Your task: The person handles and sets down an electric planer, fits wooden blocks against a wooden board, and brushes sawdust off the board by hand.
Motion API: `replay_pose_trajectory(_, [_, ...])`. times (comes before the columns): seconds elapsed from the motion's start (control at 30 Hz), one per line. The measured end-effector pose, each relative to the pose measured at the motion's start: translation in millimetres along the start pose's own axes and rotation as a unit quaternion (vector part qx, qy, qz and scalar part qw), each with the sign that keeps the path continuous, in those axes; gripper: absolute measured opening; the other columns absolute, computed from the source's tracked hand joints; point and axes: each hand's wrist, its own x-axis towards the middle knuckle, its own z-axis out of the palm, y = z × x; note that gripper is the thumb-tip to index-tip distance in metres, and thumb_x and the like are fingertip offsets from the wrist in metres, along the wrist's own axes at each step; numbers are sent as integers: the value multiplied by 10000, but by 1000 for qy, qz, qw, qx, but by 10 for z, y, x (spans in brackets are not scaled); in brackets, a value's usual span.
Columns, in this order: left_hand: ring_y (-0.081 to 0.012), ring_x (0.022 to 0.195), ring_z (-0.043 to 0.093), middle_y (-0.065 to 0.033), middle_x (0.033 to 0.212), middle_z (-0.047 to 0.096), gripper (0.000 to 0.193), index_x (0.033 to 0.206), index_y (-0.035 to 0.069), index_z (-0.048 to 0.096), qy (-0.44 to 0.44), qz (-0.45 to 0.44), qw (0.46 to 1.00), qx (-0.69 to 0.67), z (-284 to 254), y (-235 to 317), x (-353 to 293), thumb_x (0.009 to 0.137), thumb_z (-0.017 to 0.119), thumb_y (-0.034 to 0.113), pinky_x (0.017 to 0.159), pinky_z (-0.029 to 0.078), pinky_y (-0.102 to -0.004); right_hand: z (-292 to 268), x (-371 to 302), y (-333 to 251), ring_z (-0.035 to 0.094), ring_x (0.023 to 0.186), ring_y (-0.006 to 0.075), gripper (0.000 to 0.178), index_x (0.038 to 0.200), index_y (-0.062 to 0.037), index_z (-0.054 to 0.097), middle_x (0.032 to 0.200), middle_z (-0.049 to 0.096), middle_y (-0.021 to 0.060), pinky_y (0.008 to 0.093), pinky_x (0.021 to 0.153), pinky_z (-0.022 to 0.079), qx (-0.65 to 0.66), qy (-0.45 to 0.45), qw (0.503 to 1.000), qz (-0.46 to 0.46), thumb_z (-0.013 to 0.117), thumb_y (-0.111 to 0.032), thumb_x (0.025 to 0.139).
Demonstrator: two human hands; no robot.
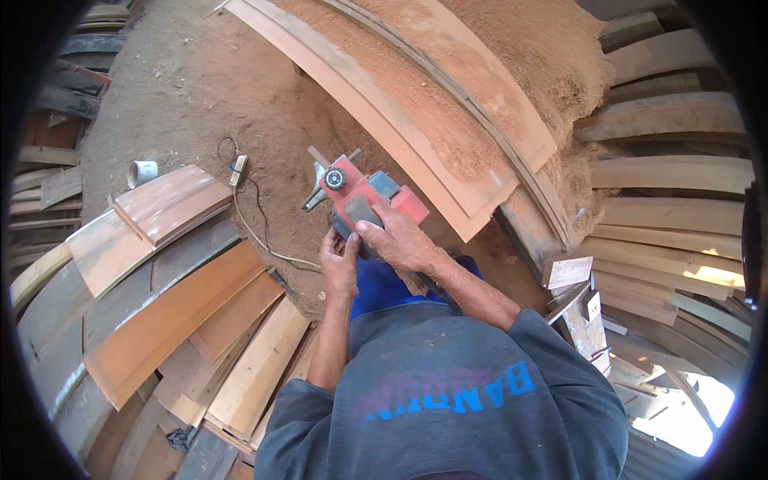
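In front of my body I hold a red and dark grey electric planer (pixel 366 202), tilted, with a round black knob (pixel 335 178) at its far end. A metal bracket (pixel 313 198) sticks out beside the knob. My left hand (pixel 340 262) is closed on the near left side of the planer, with its thumb and fingertips on the dark housing. Across the top lies my right hand (pixel 398 239), its fingers and thumb wrapped on the red body. The planer's underside is hidden. Just beyond it are long reddish boards (pixel 384 132) covered with sawdust.
A white power strip (pixel 238 170) with a cable (pixel 260 232) lies on the dusty ground to the left. Near it are a white cup-like container (pixel 143 173) and stacked planks (pixel 168 320). More boards (pixel 672 172) are piled on the right beside a sawdust heap (pixel 572 72).
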Motion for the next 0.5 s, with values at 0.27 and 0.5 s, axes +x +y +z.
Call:
replay_pose_trajectory(0.27, [-168, 1126, 641, -120, 1272, 645, 607, 1460, -45, 439, -21, 30, 999, 13, 734, -118, -913, 964, 720, 164, 984, 516, -306, -463, -1010, 101, 632, 965, 385, 588, 1112, 113, 567, 1018, 634, 301, 472, 870, 482, -100, 9, 994, -42, 548, -458, 974])
replay_pose_trajectory(0.5, [-206, 1159, 644, -149, 1270, 584, 627, 1445, -54, 436, -48, 24, 996, 72, 1208, -426, -1291, 930, 742, 130, 969, 542, -327, -829, -1661, 438, 573, 797, 253, 500, 1137, 31, 587, 892, 602, 157, 362, 707, 452, -37, 37, 997, 57, 589, -435, 956])
